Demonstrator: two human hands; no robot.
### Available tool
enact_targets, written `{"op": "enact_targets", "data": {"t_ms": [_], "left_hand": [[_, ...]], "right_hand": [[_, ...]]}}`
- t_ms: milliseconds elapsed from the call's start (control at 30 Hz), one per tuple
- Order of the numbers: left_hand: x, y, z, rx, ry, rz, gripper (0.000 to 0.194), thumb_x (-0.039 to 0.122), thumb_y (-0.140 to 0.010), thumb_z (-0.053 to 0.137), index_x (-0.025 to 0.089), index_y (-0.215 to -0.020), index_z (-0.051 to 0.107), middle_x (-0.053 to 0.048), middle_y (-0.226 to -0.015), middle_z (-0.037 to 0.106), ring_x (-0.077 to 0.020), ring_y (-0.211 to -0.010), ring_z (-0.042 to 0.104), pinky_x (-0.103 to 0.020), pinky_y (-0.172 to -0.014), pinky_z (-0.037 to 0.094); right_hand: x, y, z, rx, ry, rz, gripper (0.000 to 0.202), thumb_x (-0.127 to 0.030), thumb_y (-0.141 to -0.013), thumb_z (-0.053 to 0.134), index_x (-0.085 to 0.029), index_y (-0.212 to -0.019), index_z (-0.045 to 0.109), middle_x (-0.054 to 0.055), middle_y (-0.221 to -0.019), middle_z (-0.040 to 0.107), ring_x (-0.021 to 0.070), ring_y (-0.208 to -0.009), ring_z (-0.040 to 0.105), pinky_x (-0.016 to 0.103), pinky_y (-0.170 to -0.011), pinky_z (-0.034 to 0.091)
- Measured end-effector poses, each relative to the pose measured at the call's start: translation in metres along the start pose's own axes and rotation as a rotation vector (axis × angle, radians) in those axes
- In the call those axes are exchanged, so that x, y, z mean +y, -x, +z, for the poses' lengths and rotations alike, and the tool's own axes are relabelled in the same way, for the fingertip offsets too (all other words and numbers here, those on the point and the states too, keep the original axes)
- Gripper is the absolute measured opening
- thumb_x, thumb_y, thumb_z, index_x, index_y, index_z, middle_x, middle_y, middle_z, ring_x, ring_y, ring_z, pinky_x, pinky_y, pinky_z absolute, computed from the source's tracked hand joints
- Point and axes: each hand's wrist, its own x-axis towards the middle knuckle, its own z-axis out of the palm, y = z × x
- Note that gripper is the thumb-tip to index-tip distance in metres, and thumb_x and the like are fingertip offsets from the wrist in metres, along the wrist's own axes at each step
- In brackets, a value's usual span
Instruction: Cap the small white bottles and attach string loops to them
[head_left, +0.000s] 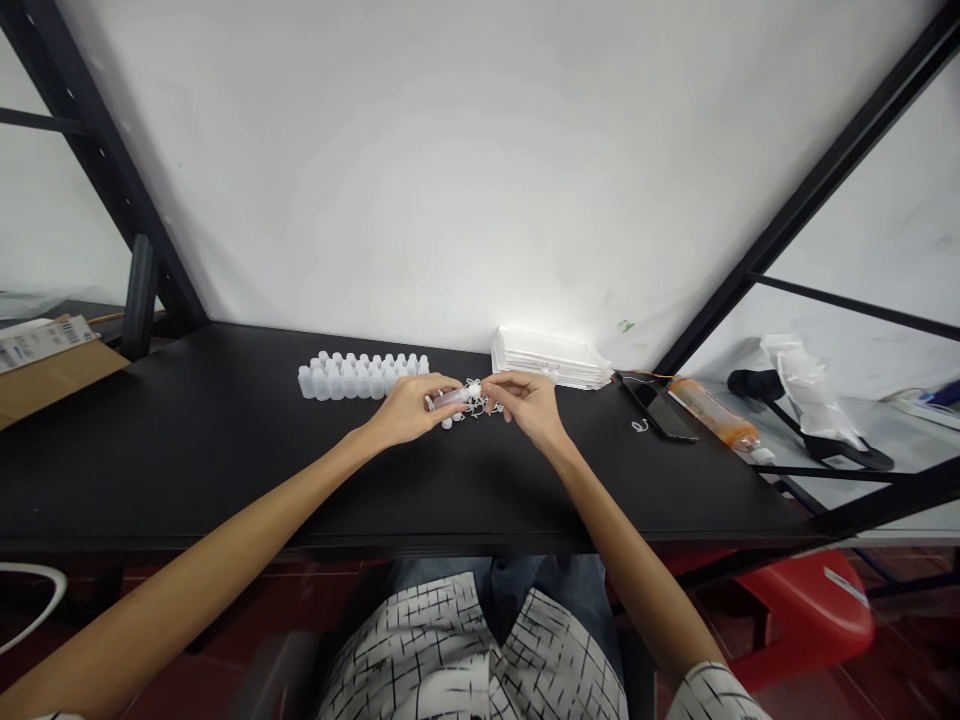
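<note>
A: In the head view, why is the small translucent plastic bottle (448, 399) sideways in the left hand (412, 408)?

B: Probably to present its end to the right hand (529, 405). The left fingers are curled closed around it; the right thumb and forefinger nearly meet at a small white piece (474, 390) there, though I can't tell whether they pinch it.

A: And nearby?

B: Loose white plastic bits (475, 411) lie just below the fingers, likely for easy reach. Frosted white bottles in rows (367, 381) stand beyond the left fingers, a flat white stack (551, 357) beyond the right.

A: Room?

B: Open black tabletop (465, 490) nearer than the fingers, to its front edge; the white wall (450, 180) bounds the far side.
</note>
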Motion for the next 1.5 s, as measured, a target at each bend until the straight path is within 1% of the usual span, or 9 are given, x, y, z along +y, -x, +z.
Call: {"op": "enact_targets", "data": {"t_ms": [233, 433, 667, 800, 1000, 1167, 1267, 1367, 1500], "left_hand": [[-0.001, 0.002, 0.000, -0.020, -0.027, 0.031, 0.030, 0.042, -0.087, 0.064, 0.017, -0.099, 0.074, -0.003, -0.076, 0.069, -0.0112, -0.063, 0.057, -0.021, -0.053, 0.045], [-0.006, 0.004, 0.002, -0.049, -0.033, 0.021, 0.030, 0.042, -0.089, 0.060, 0.021, -0.105, 0.074, -0.003, -0.080, 0.070, -0.0116, -0.063, 0.059, -0.021, -0.055, 0.045], [-0.008, 0.006, 0.005, -0.106, -0.082, 0.032, 0.029, 0.039, -0.092, 0.058, 0.023, -0.110, 0.073, -0.002, -0.084, 0.067, -0.0117, -0.065, 0.057, -0.022, -0.057, 0.043], [-0.006, 0.007, 0.005, -0.089, -0.143, 0.087, 0.030, 0.040, -0.093, 0.056, 0.021, -0.109, 0.073, -0.003, -0.082, 0.065, -0.0111, -0.062, 0.054, -0.023, -0.058, 0.042], [-0.008, 0.010, 0.007, -0.032, -0.294, 0.234, 0.033, 0.039, -0.097, 0.050, 0.020, -0.114, 0.070, -0.005, -0.088, 0.067, -0.0099, -0.058, 0.051, -0.024, -0.057, 0.039], [-0.008, 0.010, 0.009, -0.046, -0.311, 0.234, 0.031, 0.038, -0.096, 0.051, 0.018, -0.109, 0.071, -0.005, -0.086, 0.066, -0.0109, -0.060, 0.053, -0.024, -0.058, 0.039], [-0.006, 0.009, 0.009, -0.065, -0.312, 0.195, 0.031, 0.038, -0.096, 0.051, 0.018, -0.111, 0.070, -0.004, -0.085, 0.065, -0.0108, -0.060, 0.053, -0.024, -0.059, 0.039], [-0.005, 0.008, 0.009, -0.080, -0.309, 0.155, 0.033, 0.039, -0.097, 0.049, 0.018, -0.112, 0.070, -0.003, -0.084, 0.064, -0.0106, -0.061, 0.053, -0.024, -0.058, 0.038], [-0.008, 0.008, 0.010, -0.083, -0.326, 0.145, 0.036, 0.042, -0.098, 0.046, 0.017, -0.103, 0.072, -0.004, -0.082, 0.064, -0.0107, -0.060, 0.052, -0.023, -0.057, 0.037]], "right_hand": [[0.004, 0.000, 0.001, -0.083, 0.003, 0.002, 0.030, -0.043, -0.074, 0.075, -0.014, -0.083, 0.073, 0.004, -0.062, 0.068, 0.0150, -0.054, 0.063, 0.021, -0.038, 0.041], [0.005, 0.001, 0.001, -0.158, 0.018, -0.018, 0.040, -0.047, -0.070, 0.077, -0.014, -0.093, 0.074, 0.005, -0.070, 0.070, 0.0170, -0.061, 0.067, 0.024, -0.042, 0.051], [0.010, 0.003, -0.001, -0.201, 0.176, -0.026, 0.037, -0.048, -0.080, 0.068, -0.015, -0.096, 0.069, 0.003, -0.067, 0.066, 0.0126, -0.050, 0.058, 0.022, -0.039, 0.042], [0.007, 0.005, 0.000, -0.207, 0.373, -0.110, 0.034, -0.048, -0.090, 0.055, -0.016, -0.081, 0.065, 0.000, -0.059, 0.059, 0.0113, -0.052, 0.055, 0.024, -0.052, 0.042], [0.012, 0.002, 0.005, -0.187, 0.584, -0.196, 0.056, -0.057, -0.096, 0.038, -0.019, -0.055, 0.045, -0.002, -0.051, 0.043, 0.0105, -0.051, 0.041, 0.025, -0.054, 0.031], [0.017, 0.000, 0.004, -0.159, 0.549, -0.078, 0.062, -0.058, -0.098, 0.034, -0.018, -0.051, 0.047, -0.001, -0.049, 0.048, 0.0111, -0.051, 0.049, 0.025, -0.058, 0.037], [0.013, 0.001, 0.000, -0.167, 0.407, -0.050, 0.050, -0.056, -0.097, 0.039, -0.017, -0.074, 0.061, -0.003, -0.056, 0.054, 0.0094, -0.047, 0.052, 0.024, -0.055, 0.040], [0.011, 0.000, -0.002, -0.230, 0.204, -0.016, 0.038, -0.054, -0.093, 0.050, -0.018, -0.098, 0.061, -0.002, -0.070, 0.060, 0.0084, -0.046, 0.053, 0.022, -0.045, 0.039], [0.010, -0.004, -0.003, -0.214, 0.147, 0.001, 0.036, -0.053, -0.084, 0.063, -0.018, -0.091, 0.060, -0.001, -0.068, 0.059, 0.0118, -0.051, 0.056, 0.021, -0.038, 0.037]]}}
